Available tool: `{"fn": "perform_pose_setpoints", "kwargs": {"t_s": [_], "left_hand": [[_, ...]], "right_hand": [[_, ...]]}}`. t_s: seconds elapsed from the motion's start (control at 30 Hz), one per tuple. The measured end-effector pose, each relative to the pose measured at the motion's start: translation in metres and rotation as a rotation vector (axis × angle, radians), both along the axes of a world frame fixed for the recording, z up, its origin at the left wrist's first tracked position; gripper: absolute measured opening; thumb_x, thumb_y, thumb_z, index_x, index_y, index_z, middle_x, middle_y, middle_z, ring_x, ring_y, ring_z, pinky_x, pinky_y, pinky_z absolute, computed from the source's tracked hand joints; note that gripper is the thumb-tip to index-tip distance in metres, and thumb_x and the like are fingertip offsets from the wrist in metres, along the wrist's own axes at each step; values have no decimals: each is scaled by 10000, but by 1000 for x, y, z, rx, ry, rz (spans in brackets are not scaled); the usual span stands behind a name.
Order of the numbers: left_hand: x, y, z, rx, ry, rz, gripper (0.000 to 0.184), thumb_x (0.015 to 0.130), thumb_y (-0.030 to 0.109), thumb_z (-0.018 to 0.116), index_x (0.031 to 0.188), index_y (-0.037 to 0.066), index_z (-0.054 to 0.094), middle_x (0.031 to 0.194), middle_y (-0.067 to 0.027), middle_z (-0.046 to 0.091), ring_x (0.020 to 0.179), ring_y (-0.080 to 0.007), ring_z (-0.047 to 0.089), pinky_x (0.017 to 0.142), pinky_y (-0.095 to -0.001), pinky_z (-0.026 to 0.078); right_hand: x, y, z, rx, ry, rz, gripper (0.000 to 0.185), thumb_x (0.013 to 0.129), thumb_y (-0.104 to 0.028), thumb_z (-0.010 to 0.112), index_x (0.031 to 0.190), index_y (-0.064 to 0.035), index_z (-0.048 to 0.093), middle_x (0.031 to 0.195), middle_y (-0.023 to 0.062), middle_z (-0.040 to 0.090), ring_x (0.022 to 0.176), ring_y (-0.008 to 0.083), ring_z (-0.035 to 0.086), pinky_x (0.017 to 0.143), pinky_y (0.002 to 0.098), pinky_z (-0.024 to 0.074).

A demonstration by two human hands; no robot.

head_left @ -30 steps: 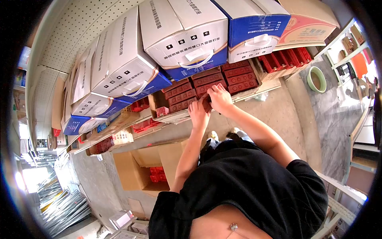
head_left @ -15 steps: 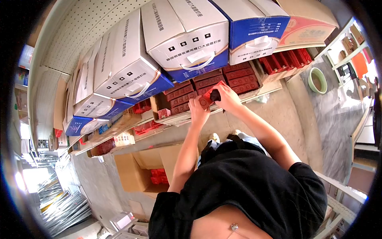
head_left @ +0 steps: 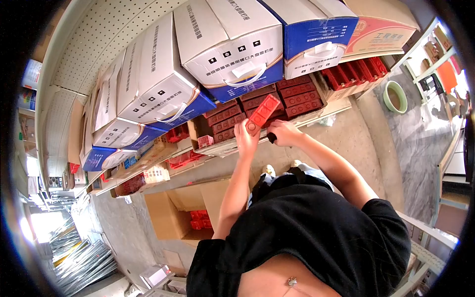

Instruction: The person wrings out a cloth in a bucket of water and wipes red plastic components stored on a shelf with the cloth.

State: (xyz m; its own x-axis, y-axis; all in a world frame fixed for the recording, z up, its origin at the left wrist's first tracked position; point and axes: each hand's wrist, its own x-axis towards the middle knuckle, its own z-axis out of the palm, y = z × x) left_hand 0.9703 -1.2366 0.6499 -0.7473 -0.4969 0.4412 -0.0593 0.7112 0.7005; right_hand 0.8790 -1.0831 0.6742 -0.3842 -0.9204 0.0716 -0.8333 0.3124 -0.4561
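Layout before me.
Blocks (head_left: 301, 97) in tray (head_left: 225, 147), cartons (head_left: 232, 57) beyond; on floor (head_left: 116, 215), open box (head_left: 159, 210) left, basin (head_left: 395, 97) right.

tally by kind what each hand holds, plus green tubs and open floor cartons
red rectangular piece, left hand: 1
small black item, right hand: 1
green tub: 1
open floor carton: 1
total: 4

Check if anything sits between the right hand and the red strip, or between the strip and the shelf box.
Nothing visible between the right hand and the red strip in the left hand. Strip to shelf box: front looks unobstructed; white-and-blue cartons hide its rear.
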Motion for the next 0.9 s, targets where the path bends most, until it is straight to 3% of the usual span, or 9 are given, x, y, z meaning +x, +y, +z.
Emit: {"fn": "perform_pose_setpoints", "kwargs": {"t_s": [0.1,0.13,0.27,0.4,0.5,0.6,0.7,0.8,0.9], "left_hand": [[-8,-9,16,-64,-41,-38,561,580,79,752,1079,70,497,966,-130,501,925,-326,482,845,-439,362],[-9,-13,9,-104,-61,-51,574,575,71,755,1086,87,496,993,-127,493,952,-323,468,843,-438,365],[-3,-6,-3,4,-155,-187,592,573,61,750,1103,120,492,1063,-116,466,1012,-322,422,861,-434,359],[-8,1,-23,95,-189,-256,604,597,38,726,1131,105,450,1075,-132,449,1033,-338,411,868,-433,366],[-16,-1,-45,184,-314,-295,611,616,25,704,1147,94,408,1101,-151,431,1057,-361,400,886,-424,371],[-20,-3,-63,115,-460,-344,624,634,23,688,1164,87,364,1127,-169,403,1085,-377,381,916,-408,362],[-19,-3,-71,188,-375,-262,628,657,33,686,1179,83,341,1082,-164,458,1051,-352,447,892,-396,396],[-16,-2,-50,453,-481,-117,590,677,29,675,1171,72,355,1007,-142,524,946,-290,539,820,-356,445],[-8,-4,-51,451,-389,-192,557,682,7,662,1159,58,378,937,-108,557,850,-216,577,752,-302,466]], "right_hand": [[0,10,23,28,-269,-230,486,621,-171,621,1088,-130,493,968,115,585,931,294,558,784,394,454],[-1,11,25,-103,-285,-282,662,621,-186,615,1240,-170,379,883,148,605,837,329,588,719,413,470],[-10,7,47,191,-262,-298,849,615,-187,604,1372,-210,221,750,182,620,686,366,604,627,439,487],[-13,-1,37,390,-188,-323,746,669,-176,571,1343,-133,253,872,185,628,798,311,626,663,408,498],[-19,-6,-8,345,-127,-399,672,645,-181,592,1270,-143,347,851,167,635,796,323,626,679,406,500],[-28,-9,-26,436,-137,-394,606,661,-174,582,1228,-111,378,910,171,629,852,307,618,697,399,497],[-28,-6,-20,402,-192,-406,602,679,-213,589,1229,-98,373,941,175,619,881,297,611,717,403,492],[-26,-1,-7,283,-379,-593,546,678,-219,617,1174,-68,445,954,175,611,898,300,603,756,392,487],[-24,6,-26,-213,-313,-490,481,653,-183,650,1096,-46,521,966,169,601,907,309,593,798,373,477]]}}
